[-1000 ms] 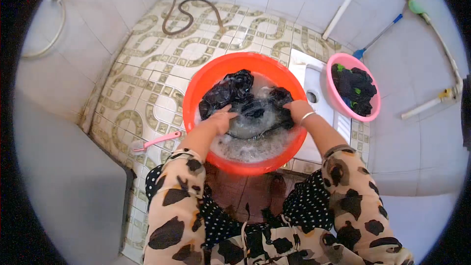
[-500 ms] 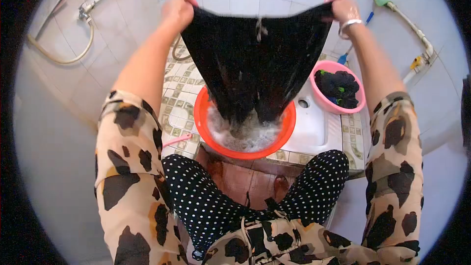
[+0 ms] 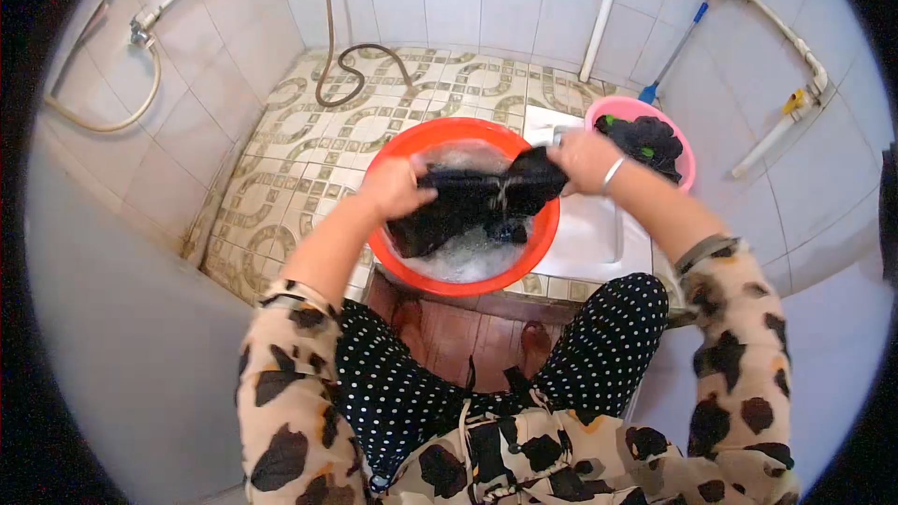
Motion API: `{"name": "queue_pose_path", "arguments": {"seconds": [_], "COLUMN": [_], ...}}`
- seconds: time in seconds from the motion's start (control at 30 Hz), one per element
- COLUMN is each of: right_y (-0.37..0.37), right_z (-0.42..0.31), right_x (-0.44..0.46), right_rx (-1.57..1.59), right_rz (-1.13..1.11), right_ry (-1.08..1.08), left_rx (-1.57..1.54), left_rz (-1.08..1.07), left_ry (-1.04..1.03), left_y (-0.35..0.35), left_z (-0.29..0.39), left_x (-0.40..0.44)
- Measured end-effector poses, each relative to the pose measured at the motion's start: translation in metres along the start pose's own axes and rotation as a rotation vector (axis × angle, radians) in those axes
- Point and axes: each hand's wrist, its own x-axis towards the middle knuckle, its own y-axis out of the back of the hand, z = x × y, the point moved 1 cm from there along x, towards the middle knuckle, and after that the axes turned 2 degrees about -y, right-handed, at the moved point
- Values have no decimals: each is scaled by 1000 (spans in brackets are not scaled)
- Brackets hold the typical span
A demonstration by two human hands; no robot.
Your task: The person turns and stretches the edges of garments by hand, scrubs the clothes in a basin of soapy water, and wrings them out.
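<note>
Black pants (image 3: 458, 201) with a light drawstring at the waistband lie low in an orange-red basin (image 3: 426, 282) of sudsy water (image 3: 458, 264). My left hand (image 3: 398, 189) grips one end of the waistband over the basin's left side. At the right rim, my right hand (image 3: 587, 161) is closed on the other end, slightly blurred. Between my hands the waistband is stretched across, while the legs are bunched down in the suds and partly hidden.
A pink basin (image 3: 690, 159) with dark wet clothes (image 3: 645, 142) stands right of my right hand. Below it is a white squat toilet (image 3: 585, 248). Behind are a brown hose (image 3: 360, 93), a blue brush (image 3: 675, 51) and a white pipe (image 3: 601, 19) against the tiled wall.
Both hands have come down and closer together, lowering the black pants from high above the basin into the sudsy water. Both keep hold of the waistband.
</note>
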Motion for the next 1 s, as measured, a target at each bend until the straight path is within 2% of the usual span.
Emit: {"name": "queue_pose_path", "arguments": {"seconds": [0.07,0.1,0.13,0.2,0.23,0.27,0.3,0.33,0.37,0.4,0.43,0.47,0.5,0.53,0.57,0.6,0.67,0.7,0.73,0.77,0.8,0.83,0.87,0.9,0.93,0.97,1.0], "right_y": [-8,4,11,25,38,56,90,95,121,154,171,186,207,227,240,250,217,197,173,137,131,106,83,45,41,32,28], "right_z": [-26,-34,-29,0,27,49,52,83,92,98,103,104,84,56,40,19,9,5,-2,-13,-30,-37,-45,-41,-56,-64,-66], "right_x": [-1,-5,-3,6,12,16,10,27,30,29,33,34,29,21,14,9,32,39,44,54,42,47,47,56,46,45,46], "right_rx": [91,217,216,463,532,599,743,714,847,981,1227,1473,1654,1831,1827,1963,1680,1466,1252,1303,1226,1352,1370,1410,1551,1672,1618], "right_rz": [-279,-278,-273,13,157,303,475,582,592,599,677,749,822,892,843,760,635,672,703,783,705,510,560,370,313,170,164], "right_ry": [-201,-290,-286,-443,-438,-428,-471,-508,-522,-534,-485,-431,-316,-195,98,177,339,257,179,77,76,-46,-49,-118,-148,-214,-221], "left_rx": [-62,-67,-63,-294,-264,-139,-159,-176,-267,-547,-734,-1128,-1068,-1071,-1342,-1605,-1710,-1629,-1600,-1703,-1775,-1801,-1892,-1864,-1944,-1915,-1883], "left_rz": [-208,-133,-129,99,189,265,444,513,512,626,692,622,639,638,468,282,286,113,162,135,117,76,-2,3,-121,-104,-96], "left_ry": [205,208,212,211,238,155,22,89,74,100,-5,38,-99,-94,-57,-17,78,-93,49,92,168,229,270,364,295,323,352], "left_y": [0,2,10,48,76,112,141,172,196,216,229,241,247,246,243,236,203,185,171,146,127,102,79,69,51,44,40], "left_z": [30,35,34,31,30,32,38,57,49,77,76,96,111,120,139,148,155,119,145,144,147,136,129,130,118,112,106], "left_x": [-14,-17,-16,-1,10,23,35,42,65,66,86,88,91,97,99,105,97,111,80,73,58,54,45,33,28,18,11]}}
